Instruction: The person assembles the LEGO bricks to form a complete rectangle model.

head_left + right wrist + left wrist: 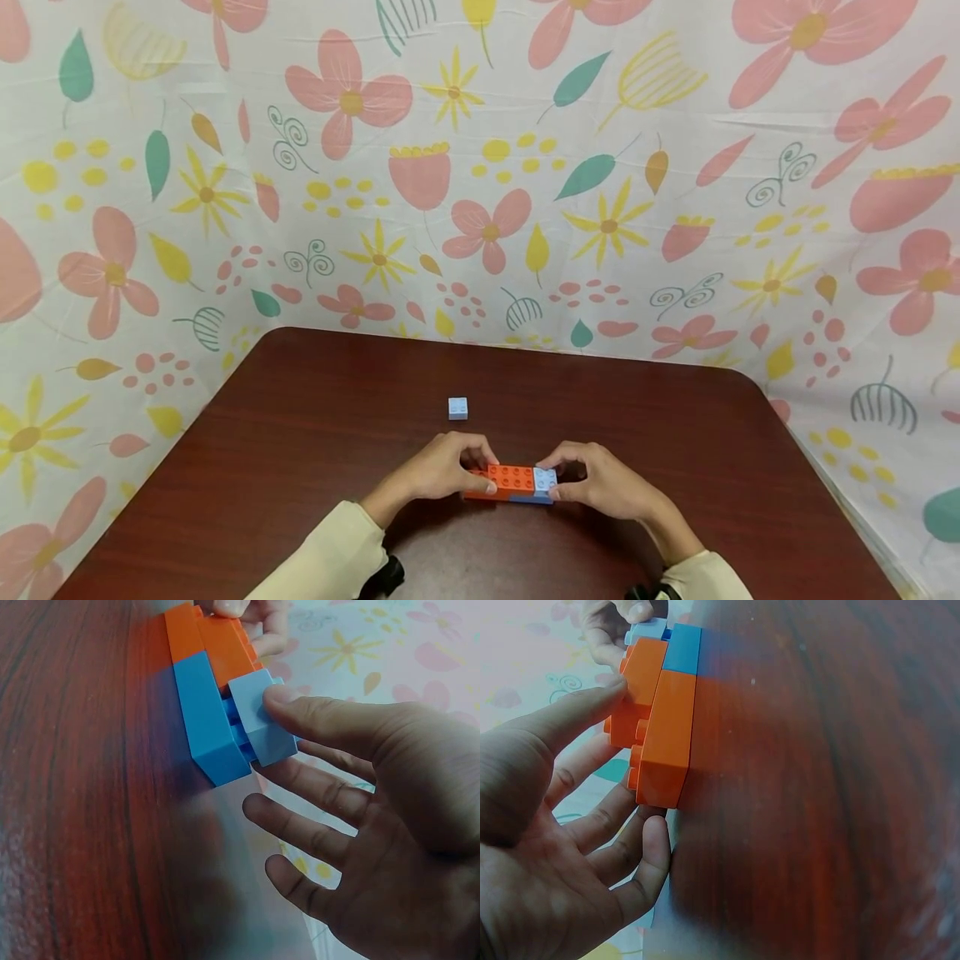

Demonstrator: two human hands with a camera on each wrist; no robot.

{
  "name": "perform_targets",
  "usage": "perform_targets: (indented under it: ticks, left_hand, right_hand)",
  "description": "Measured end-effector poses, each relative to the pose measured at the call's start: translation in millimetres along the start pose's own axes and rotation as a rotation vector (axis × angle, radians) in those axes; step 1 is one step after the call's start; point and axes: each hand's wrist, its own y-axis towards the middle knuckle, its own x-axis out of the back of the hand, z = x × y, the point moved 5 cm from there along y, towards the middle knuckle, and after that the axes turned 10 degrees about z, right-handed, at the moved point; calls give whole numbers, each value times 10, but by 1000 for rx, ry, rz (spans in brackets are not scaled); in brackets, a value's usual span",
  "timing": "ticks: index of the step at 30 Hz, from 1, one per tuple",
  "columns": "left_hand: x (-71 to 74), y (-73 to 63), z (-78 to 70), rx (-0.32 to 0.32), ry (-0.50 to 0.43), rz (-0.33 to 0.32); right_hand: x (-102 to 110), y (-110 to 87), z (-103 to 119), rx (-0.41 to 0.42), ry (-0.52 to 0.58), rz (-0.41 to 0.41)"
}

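My left hand (441, 468) pinches the upper orange brick (513, 477) between thumb and fingers. That brick lies on a lower layer made of another orange brick (667, 727) and a blue brick (206, 716), end to end. At the right end, my right hand (606, 483) pinches a small light blue brick (262, 720) by its sides. In the right wrist view this light blue brick sits a little tilted over the blue brick, with blue studs showing in the gap between them. The other fingers of the right hand are spread below, touching no brick that I can see.
A second small light blue brick (458, 408) lies alone on the dark brown table (337, 392), behind the left hand. A white floral cloth (487, 167) hangs behind the table and along its sides.
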Motion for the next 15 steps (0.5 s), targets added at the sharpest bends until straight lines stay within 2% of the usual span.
perform_targets:
  ticks: [15]
  left_hand:
    - [5,-11,-28,-2,6,-7]
  right_hand:
    - [1,11,4,0,-13,-2]
